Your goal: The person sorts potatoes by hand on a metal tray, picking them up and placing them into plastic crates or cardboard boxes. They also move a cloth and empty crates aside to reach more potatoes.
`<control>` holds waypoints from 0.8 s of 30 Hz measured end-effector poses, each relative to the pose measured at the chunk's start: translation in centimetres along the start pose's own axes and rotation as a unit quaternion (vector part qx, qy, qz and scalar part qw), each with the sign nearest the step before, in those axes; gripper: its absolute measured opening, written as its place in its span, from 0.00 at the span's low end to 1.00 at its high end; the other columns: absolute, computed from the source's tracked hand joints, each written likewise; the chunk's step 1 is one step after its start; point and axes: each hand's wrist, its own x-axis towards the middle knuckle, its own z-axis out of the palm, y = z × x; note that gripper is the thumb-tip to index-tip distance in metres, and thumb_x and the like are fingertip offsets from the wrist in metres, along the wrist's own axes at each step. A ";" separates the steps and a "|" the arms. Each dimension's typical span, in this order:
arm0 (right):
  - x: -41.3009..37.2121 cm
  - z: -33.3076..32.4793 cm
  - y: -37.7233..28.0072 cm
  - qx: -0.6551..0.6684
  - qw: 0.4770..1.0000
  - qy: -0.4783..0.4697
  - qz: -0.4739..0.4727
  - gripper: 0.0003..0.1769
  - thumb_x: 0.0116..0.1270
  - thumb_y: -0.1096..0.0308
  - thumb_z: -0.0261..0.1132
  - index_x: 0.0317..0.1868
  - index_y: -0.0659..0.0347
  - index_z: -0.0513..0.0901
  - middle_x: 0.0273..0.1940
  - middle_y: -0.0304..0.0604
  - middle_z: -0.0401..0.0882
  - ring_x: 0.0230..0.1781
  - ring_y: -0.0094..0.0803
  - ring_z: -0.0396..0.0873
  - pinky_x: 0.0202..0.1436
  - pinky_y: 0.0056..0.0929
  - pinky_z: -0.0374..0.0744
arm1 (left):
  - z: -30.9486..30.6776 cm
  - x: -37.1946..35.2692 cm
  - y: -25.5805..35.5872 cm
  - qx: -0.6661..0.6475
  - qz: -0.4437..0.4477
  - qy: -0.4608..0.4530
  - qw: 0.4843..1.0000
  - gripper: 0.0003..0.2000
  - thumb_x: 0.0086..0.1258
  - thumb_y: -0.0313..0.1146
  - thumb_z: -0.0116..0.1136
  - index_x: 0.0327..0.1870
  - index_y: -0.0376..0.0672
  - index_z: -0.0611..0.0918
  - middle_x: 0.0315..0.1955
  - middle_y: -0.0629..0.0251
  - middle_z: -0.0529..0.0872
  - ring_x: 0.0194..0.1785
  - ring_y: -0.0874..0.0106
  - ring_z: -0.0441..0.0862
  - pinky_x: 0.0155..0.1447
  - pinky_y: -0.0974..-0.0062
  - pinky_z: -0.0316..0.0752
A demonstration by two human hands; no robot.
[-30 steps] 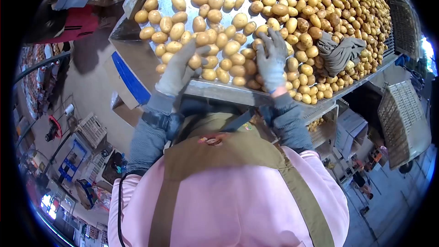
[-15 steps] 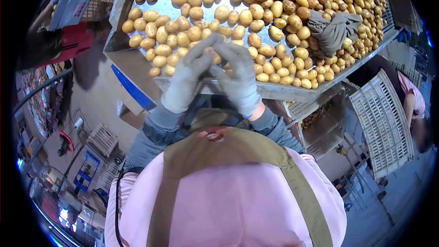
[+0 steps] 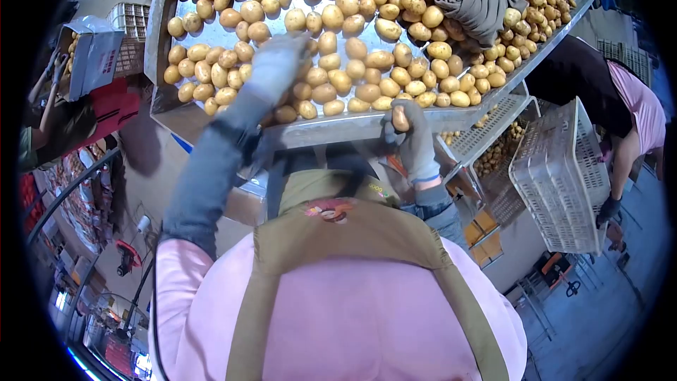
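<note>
Many yellow-brown potatoes (image 3: 338,81) lie spread over a metal sorting table (image 3: 310,132). My right hand (image 3: 417,142), in a pale glove, is at the table's front edge with its fingers wrapped around one potato (image 3: 400,118). My left hand (image 3: 276,63), gloved too, reaches in over the potatoes near the middle of the front. It is smeared by motion, and its fingertips are hidden among the potatoes, so its grip does not show. A crumpled grey cloth (image 3: 483,3) rests on the potatoes at the right.
At the right, a bending person (image 3: 620,99) holds a white slatted crate (image 3: 560,176). More potatoes lie in a bin (image 3: 493,152) below the table's right side. At the left, another person's hands are at a cardboard box (image 3: 94,56), with a crate (image 3: 130,21) behind it.
My hands, close together before, have separated: the left moved left over the potatoes, the right moved to the front edge and now holds a potato. The person at right shifted the crate lower.
</note>
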 end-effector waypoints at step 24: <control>1.0 6.8 -8.4 0.014 0.989 -0.122 -0.086 0.30 0.83 0.48 0.48 0.70 0.64 0.72 0.39 0.39 0.85 0.27 0.20 0.76 0.28 0.20 0.75 | -1.7 2.1 3.9 -0.193 -0.019 0.063 0.979 0.14 0.77 0.38 0.54 0.55 0.43 0.84 0.51 0.54 0.87 0.53 0.54 0.84 0.59 0.56 0.77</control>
